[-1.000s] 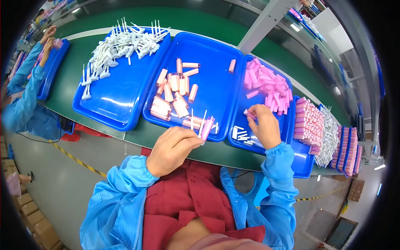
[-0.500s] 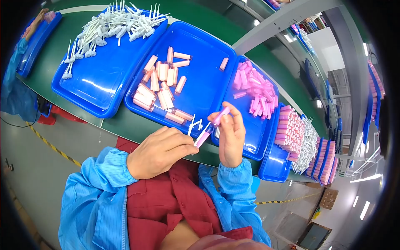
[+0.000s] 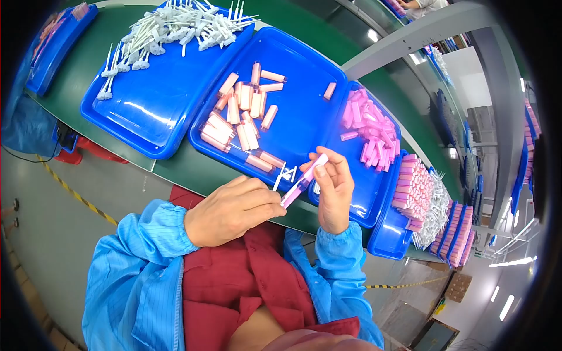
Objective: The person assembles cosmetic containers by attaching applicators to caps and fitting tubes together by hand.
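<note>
My left hand (image 3: 237,212) is closed, its fingertips pinching the lower end of a slim pink tube (image 3: 291,195). A thin white stick (image 3: 278,178) rises beside those fingertips; whether they grip it too is hard to tell. Between thumb and fingers my right hand (image 3: 332,186) pinches a bright pink cap-like piece (image 3: 317,166). The two pink pieces lie nearly in line, with a clear section between them; whether they are joined I cannot make out. Both hands are over the near edge of the middle blue tray (image 3: 295,52). Small white pieces (image 3: 288,174) show just beyond them.
In the middle tray lie several pale pink tubes (image 3: 234,110). White wands (image 3: 170,29) are heaped in the left tray (image 3: 132,131). Bright pink pieces (image 3: 369,123) fill part of the right tray (image 3: 360,213). Farther right stand stacked pink pieces (image 3: 414,187). A grey post (image 3: 421,38) crosses behind.
The two pink pieces have come closer into line, the right hand's piece now tilted toward the left hand's. The view has shifted slightly, moving the trays rightward.
</note>
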A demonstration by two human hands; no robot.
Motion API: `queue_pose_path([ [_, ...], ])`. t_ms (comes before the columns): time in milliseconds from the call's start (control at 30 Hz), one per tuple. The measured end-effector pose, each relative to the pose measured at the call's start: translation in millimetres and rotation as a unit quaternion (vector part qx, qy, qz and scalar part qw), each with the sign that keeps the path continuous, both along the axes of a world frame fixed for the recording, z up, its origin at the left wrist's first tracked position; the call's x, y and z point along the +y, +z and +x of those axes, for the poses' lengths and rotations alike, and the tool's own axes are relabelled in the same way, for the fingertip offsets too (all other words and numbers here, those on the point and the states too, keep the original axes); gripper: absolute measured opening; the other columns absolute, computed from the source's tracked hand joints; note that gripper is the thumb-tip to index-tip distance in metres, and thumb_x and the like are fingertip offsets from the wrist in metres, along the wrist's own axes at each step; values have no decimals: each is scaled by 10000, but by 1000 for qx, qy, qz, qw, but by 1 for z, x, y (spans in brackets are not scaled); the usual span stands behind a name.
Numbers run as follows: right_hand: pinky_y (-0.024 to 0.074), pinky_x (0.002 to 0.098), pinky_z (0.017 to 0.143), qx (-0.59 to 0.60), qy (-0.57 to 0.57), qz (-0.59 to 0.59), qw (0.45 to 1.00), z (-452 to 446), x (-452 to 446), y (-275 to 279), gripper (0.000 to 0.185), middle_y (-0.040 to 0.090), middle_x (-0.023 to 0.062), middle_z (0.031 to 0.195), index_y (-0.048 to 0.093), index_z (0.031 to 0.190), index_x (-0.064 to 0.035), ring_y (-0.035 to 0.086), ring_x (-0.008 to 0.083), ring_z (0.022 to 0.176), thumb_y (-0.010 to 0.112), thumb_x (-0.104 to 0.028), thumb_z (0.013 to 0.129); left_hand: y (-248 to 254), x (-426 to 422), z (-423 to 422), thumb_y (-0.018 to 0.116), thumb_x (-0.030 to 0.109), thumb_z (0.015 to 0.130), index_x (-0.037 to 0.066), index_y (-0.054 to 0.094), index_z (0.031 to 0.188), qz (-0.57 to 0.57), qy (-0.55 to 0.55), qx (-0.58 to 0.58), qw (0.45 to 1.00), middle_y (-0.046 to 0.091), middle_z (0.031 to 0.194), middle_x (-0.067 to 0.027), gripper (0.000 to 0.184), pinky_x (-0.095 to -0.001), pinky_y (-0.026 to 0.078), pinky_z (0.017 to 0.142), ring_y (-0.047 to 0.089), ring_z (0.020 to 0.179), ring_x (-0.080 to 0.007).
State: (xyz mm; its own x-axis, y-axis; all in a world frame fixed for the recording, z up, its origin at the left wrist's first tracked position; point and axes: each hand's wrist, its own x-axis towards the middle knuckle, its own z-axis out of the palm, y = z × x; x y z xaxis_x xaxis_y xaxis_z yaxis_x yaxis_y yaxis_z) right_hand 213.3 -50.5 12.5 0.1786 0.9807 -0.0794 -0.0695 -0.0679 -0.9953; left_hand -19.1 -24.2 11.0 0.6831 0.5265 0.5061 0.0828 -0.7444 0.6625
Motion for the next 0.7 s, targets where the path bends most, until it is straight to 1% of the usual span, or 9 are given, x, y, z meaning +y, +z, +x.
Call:
queue_pose_path([
  [100, 517, 326, 911, 3, -8, -13, 1000, 0, 5, -2, 378, 676, 129, 1084, 521, 1309, 9, 669, 190, 1011, 653, -143, 990, 0, 0, -3, 679, 8, 803, 65, 703, 1054, 0, 7, -4, 1000, 660, 1069, -38, 259, -345, 480, 807, 622, 943, -220],
  [233, 535, 317, 890, -10, 70, -28, 997, -12, 0, 0, 372, 701, 139, 1037, 515, 1305, 20, 672, 180, 984, 648, -124, 988, -4, 3, -4, 688, 6, 791, 66, 697, 1069, 8, 15, -5, 1000, 653, 1077, -48, 284, -351, 482, 812, 618, 939, -231],
  [300, 496, 368, 986, -44, 104, -21, 993, -19, -4, -1, 391, 716, 133, 1017, 505, 1294, 29, 677, 195, 989, 668, -108, 967, -6, 5, -9, 676, 30, 808, 55, 683, 1087, 19, 33, -6, 999, 639, 1094, -64, 281, -355, 487, 825, 614, 951, -246],
  [367, 451, 395, 1053, -105, 87, 47, 990, -28, -10, -9, 413, 683, 146, 1117, 512, 1287, 30, 657, 220, 1046, 694, -106, 942, -6, 6, -13, 639, 72, 848, 34, 656, 1108, 32, 58, -7, 998, 615, 1118, -86, 263, -359, 496, 849, 606, 980, -267],
  [467, 427, 406, 1083, -102, 18, 75, 992, -36, -15, -20, 439, 612, 159, 1244, 520, 1278, 26, 623, 245, 1116, 722, -116, 915, -16, 7, -13, 710, 77, 855, 52, 675, 1107, 22, 92, -82, 992, 632, 1128, -98, 255, -389, 517, 837, 630, 994, -285],
  [533, 465, 409, 1046, -76, 30, 51, 995, -39, -12, -11, 450, 554, 169, 1301, 524, 1272, 17, 601, 270, 1147, 734, -147, 910, -22, 6, -16, 729, 85, 875, 52, 682, 1098, 23, 108, -131, 985, 644, 1114, -96, 230, -389, 523, 829, 636, 993, -282],
  [567, 486, 416, 1021, -109, 59, 67, 990, -39, -9, -5, 388, 562, 169, 1280, 525, 1265, 13, 604, 273, 1135, 682, -161, 955, -22, 4, -20, 725, 100, 900, 49, 680, 1093, 21, 93, -159, 983, 643, 1106, -99, 204, -389, 525, 837, 634, 997, -285],
  [633, 474, 411, 1018, -14, 123, 74, 989, -51, 8, 5, 336, 578, 165, 1251, 529, 1280, 11, 599, 269, 1135, 612, -159, 1002, -23, 5, -25, 717, 105, 913, 36, 671, 1077, 0, 85, -196, 977, 640, 1046, -101, 184, -385, 521, 823, 632, 957, -291],
  [700, 457, 403, 1019, -188, 143, 78, 969, -34, 38, 5, 285, 590, 160, 1232, 548, 1281, 19, 584, 250, 1154, 546, -131, 1038, -23, 6, -26, 713, 103, 915, 22, 660, 1057, -22, 92, -205, 974, 630, 995, -100, 172, -387, 517, 807, 627, 923, -294],
])
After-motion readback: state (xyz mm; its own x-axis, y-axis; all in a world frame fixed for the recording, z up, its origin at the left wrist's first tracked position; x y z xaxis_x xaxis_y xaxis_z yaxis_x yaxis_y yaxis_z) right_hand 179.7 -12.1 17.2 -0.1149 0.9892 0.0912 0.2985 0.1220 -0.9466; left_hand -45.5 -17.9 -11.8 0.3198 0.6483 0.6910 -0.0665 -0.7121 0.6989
